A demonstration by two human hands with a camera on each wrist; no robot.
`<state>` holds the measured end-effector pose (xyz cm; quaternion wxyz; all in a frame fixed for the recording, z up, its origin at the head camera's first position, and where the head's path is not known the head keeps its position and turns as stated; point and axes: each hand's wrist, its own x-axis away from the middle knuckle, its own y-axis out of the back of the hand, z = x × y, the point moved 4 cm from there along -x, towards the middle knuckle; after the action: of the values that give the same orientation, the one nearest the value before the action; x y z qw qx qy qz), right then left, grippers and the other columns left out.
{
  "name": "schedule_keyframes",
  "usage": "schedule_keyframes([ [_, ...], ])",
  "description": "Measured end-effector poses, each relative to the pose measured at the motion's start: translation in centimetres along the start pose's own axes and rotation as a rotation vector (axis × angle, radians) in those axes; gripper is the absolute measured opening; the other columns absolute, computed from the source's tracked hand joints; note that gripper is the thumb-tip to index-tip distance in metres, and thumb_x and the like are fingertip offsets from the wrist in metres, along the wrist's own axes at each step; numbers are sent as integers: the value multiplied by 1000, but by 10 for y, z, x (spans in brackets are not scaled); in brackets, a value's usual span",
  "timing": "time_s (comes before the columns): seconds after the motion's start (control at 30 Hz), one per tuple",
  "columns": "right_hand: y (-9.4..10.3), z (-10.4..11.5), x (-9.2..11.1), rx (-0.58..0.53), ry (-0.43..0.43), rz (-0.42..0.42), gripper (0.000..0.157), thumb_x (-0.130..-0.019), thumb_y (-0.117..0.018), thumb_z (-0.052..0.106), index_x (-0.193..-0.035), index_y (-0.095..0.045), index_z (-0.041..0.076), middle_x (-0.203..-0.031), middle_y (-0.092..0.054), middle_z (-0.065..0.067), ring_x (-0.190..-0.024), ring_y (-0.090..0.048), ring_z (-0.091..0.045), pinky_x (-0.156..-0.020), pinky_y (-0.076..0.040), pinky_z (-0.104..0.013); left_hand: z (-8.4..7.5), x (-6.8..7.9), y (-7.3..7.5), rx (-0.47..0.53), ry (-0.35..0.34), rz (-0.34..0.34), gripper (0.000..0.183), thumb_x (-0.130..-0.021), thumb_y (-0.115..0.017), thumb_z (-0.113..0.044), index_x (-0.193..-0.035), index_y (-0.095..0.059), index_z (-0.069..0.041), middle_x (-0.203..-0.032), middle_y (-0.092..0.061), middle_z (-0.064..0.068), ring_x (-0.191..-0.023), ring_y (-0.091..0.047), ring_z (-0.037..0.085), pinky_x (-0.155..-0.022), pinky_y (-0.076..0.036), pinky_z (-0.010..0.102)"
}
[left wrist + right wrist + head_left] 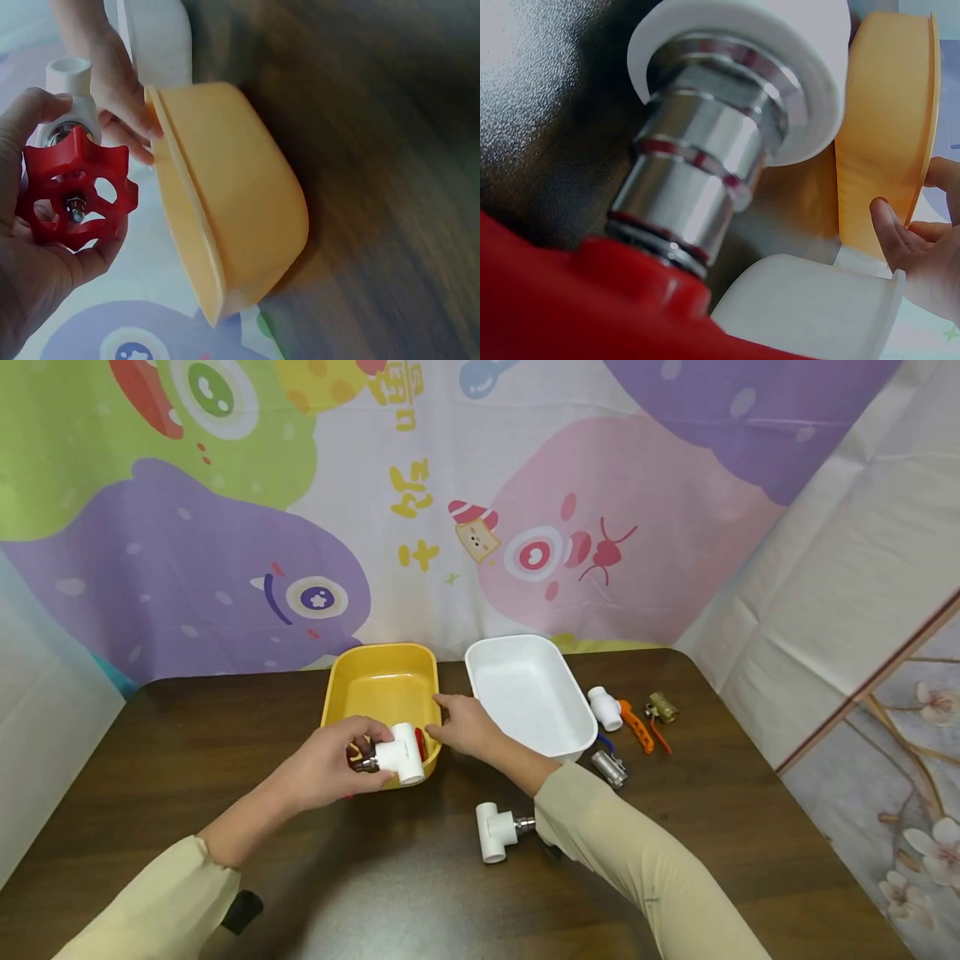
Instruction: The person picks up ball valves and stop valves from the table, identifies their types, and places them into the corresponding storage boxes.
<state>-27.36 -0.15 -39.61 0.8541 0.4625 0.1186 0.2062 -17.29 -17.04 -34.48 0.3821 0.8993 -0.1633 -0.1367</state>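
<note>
My left hand [322, 764] grips a white T-shaped valve [401, 755] by its metal stem, over the near edge of a yellow bin [382, 658]. The valve's red handwheel [75, 187] shows beside the palm in the left wrist view. My right hand [467, 727] pinches the bin's right rim, its thumb on the outer wall in the right wrist view. Inside the bin a small red part [420, 743] peeks out behind the valve; what it belongs to is hidden. A second white T-shaped valve [497, 835] lies on the table beside my right sleeve, its red handwheel [637, 285] close to the right wrist camera.
Right of the yellow bin stands a white bin [525, 693]. Beyond it lie a white ball valve [604, 708] with an orange handle [636, 727], a brass valve [663, 705] with a red lever, and a silver valve [609, 768] with a blue handle. A printed curtain [420, 610] hangs behind the table.
</note>
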Motion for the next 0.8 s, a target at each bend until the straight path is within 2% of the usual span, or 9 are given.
schedule_keyframes([
  [0.3,-1,-1,0,-20,-3,6,58,-84,-66,24,-134,-49,0,-116,-65,-14,-69,-62,-12,-65,-49,-19,11,-15,11,-2,124,21,41,-76,-77,-22,-109,-58,-8,-91,-61,8,-79,-55,20,-58,-53,23],
  [0.57,-2,-2,-1,-38,-22,10,59,-84,-67,23,-135,-48,0,-116,-65,-14,-65,-57,-9,-62,-48,-18,23,-28,14,10,148,-1,40,-77,-75,-20,-110,-57,-7,-95,-61,11,-81,-55,22,-55,-53,25],
  [0.8,-2,-2,0,-47,-19,14,59,-84,-67,24,-135,-47,0,-106,-67,-14,-63,-56,-9,-60,-46,-18,31,-38,13,12,158,-11,40,-77,-75,-20,-110,-58,-7,-99,-61,11,-82,-55,22,-53,-53,27],
])
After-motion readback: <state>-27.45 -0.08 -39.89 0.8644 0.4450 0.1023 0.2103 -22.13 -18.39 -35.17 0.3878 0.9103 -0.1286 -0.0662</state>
